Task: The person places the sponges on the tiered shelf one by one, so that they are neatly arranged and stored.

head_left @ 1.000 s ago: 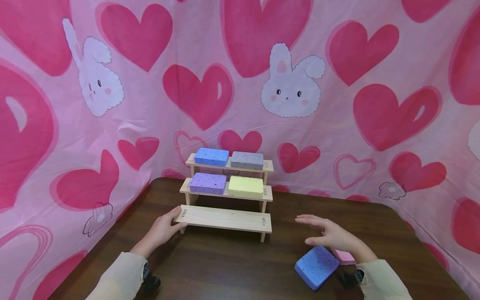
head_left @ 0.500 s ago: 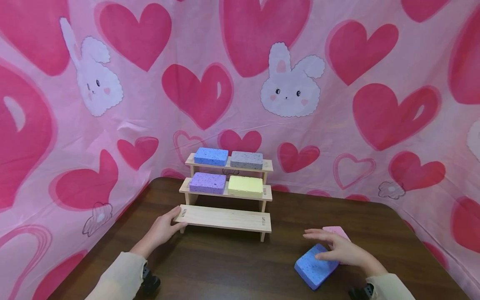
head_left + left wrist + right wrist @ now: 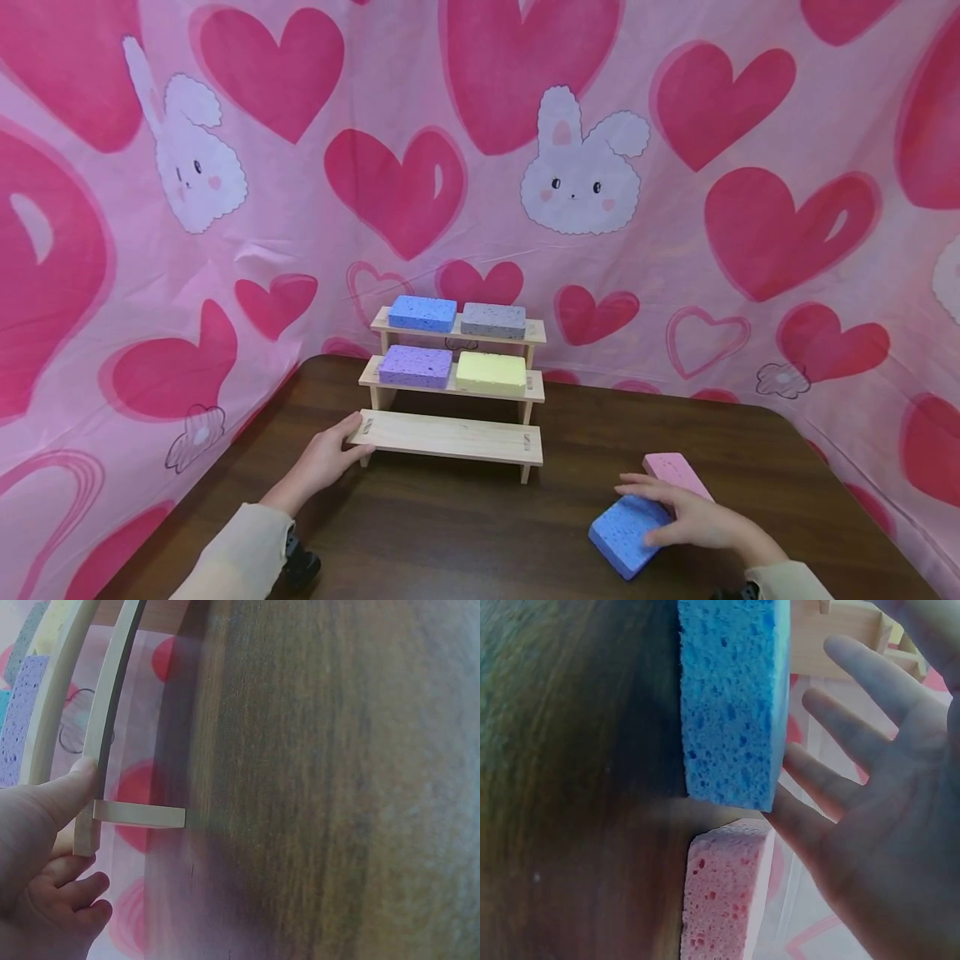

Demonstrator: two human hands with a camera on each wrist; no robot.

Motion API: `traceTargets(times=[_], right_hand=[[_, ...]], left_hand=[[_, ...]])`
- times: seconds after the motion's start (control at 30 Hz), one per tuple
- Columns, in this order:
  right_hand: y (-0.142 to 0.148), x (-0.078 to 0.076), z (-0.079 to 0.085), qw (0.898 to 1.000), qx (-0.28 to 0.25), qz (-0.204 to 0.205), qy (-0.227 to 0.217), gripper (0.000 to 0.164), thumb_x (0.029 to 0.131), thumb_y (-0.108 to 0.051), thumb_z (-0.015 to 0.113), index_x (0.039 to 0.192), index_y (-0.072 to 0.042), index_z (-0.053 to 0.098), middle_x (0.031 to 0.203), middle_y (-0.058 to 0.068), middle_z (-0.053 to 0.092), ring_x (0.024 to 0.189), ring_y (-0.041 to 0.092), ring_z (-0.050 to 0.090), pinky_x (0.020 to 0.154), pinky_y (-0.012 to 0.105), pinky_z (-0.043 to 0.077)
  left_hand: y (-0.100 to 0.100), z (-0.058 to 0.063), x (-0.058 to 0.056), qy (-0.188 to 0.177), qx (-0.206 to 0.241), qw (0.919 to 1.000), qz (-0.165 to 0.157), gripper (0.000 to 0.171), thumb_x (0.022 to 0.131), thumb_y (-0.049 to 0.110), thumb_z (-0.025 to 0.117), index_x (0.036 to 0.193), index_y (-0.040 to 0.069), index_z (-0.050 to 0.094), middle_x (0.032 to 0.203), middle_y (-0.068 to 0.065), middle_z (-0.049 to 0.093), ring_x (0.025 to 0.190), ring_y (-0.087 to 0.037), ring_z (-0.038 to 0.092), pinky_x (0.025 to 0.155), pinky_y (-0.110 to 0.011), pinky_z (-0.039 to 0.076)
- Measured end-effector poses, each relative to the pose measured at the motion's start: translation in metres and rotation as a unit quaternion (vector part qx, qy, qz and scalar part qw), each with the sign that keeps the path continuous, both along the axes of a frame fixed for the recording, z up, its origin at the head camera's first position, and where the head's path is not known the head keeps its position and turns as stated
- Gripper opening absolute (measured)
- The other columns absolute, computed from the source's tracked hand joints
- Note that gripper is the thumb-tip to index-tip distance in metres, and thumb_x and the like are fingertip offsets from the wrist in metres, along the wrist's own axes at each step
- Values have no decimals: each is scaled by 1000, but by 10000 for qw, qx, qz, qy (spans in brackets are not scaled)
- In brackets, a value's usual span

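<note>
Head: pink sponge [image 3: 677,474] partly behind right hand [image 3: 693,514]

The left hand [image 3: 322,460] and right hand [image 3: 693,517] are bare. The left sleeve [image 3: 234,552] is plain cream, a black wrist device [image 3: 302,565] beside its cuff. Well right of that sleeve, the right sleeve [image 3: 789,581] matches.

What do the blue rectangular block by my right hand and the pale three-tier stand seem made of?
The blue rectangular sponge looks like matte cellulose or foam, its sides pitted with irregular pores. The pale three-tier wooden stand seems matte, perhaps unvarnished wood: faint grain and joint marks show.
</note>
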State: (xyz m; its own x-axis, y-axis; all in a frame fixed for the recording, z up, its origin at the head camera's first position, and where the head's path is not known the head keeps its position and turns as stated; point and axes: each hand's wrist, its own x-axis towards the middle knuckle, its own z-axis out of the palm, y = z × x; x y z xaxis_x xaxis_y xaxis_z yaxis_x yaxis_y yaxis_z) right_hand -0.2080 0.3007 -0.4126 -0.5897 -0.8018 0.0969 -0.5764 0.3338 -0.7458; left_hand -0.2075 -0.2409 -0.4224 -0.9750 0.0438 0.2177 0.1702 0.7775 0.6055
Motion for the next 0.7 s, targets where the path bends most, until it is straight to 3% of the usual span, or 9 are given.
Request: traceTargets(times=[0.23, 0.47, 0.7], right_hand=[[2, 0, -5, 9994, 215, 136, 255, 59, 80, -10, 68, 135, -4, 45, 142, 15, 35, 127, -1, 27, 93, 22, 34], [0, 3, -5, 9988, 470, -7, 123, 66, 80, -16, 70, 138, -8, 41, 143, 18, 33, 124, -2, 28, 91, 23, 34], [-1, 3, -6, 9969, 668, -117, 408, 66, 80, -22, 70, 139, -11, 41, 141, 17, 34, 123, 1, 31, 90, 24, 35]], left_hand=[[0, -1, 0, 81, -38, 10000, 29, 69, 82, 25, 70, 132, -10, 40, 135, -27, 39, 122, -43, 38, 97, -53, 33], [0, 0, -2, 46, -2, 10000, -25, 68, 83, 24, 69, 134, -10, 39, 137, -27, 37, 123, -42, 36, 98, -52, 32], [0, 1, 0, 22, -22, 10000, -18, 66, 83, 22, 69, 133, -10, 39, 136, -27, 38, 123, -42, 37, 98, -51, 32]])
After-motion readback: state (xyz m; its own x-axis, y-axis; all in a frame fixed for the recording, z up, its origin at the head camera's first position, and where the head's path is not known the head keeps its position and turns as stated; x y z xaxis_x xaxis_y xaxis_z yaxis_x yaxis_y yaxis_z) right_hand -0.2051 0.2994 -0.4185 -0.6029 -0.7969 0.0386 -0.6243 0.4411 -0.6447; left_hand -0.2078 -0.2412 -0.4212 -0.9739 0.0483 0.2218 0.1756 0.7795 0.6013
